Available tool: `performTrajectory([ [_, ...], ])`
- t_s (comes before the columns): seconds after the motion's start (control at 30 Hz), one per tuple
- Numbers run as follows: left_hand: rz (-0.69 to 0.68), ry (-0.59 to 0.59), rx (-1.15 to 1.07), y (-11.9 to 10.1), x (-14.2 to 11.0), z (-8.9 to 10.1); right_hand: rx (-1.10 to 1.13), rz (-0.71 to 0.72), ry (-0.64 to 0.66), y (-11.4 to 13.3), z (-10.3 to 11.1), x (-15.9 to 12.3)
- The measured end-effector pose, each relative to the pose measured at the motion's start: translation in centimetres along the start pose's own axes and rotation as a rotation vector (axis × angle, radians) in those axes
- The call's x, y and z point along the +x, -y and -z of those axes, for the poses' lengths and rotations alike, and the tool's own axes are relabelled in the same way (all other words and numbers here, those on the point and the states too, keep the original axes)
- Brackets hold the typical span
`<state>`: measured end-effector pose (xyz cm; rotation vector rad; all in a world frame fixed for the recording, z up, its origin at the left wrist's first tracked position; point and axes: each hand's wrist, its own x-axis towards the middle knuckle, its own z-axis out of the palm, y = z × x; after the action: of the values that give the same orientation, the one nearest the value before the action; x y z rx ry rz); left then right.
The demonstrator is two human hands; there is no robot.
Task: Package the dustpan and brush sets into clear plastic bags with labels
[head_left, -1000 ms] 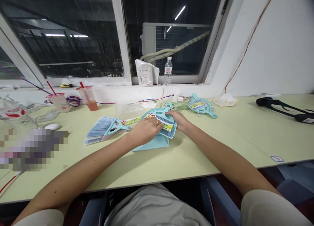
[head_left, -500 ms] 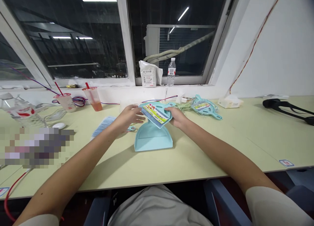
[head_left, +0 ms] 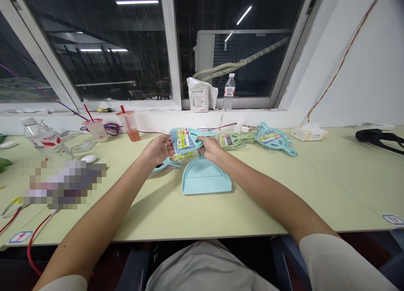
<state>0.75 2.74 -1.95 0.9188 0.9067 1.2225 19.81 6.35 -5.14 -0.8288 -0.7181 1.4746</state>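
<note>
1. The blue brush [head_left: 190,138] is up in the air over the table [head_left: 252,211]. It is above the far end of the blue dustpan [head_left: 206,182], between the two hands.

2. The right hand [head_left: 212,149] is closed around the brush near where the handle [head_left: 211,133] starts. The left hand [head_left: 157,150] is partly curled, with its fingers at the other end, by the bristles [head_left: 193,143]. I cannot tell if it pinches them or just touches them.

3. The brush looks light, so one hand should be enough to carry it. The handle and top look like hard plastic, so they should not bend much. The bristles look soft and should squash if pushed.

4. The plastic looks smooth and may be a bit slippery. It does not look easy to break. The paper label [head_left: 182,138] could crease or tear.

5. The best place to hold it is the handle, or the hard part just next to it. The bristles would be a poor place for a tight squeeze.

6. The long way of the brush goes from side to side, with a little slant. The handle points right and a bit away from the person. The bristles point left and a bit nearer. The label side faces up.

7. The dustpan lies the other way, with its wide mouth toward the person.
</note>
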Motion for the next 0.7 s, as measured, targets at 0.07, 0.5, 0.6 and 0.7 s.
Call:
performTrajectory([
  [0.07, -0.079, -0.064, 0.059, 0.2, 0.0, -0.1, -0.011, 0.007, 0.008, -0.1, -0.1, -0.2],
  [0.5, -0.249, -0.125, 0.416, 0.9, -1.4, -1.8, -0.015, 0.026, 0.010, 0.2, 0.6, -0.6],
  [0.6, -0.240, -0.102, 0.349, 1.1, -1.0, -1.5, -0.011, 0.027, 0.009, 0.3, 0.9, -0.5],
  [0.7, -0.236, -0.098, 0.239, 1.2, -0.3, -1.0, 0.004, 0.027, 0.011, 0.3, 1.1, -0.3],
])
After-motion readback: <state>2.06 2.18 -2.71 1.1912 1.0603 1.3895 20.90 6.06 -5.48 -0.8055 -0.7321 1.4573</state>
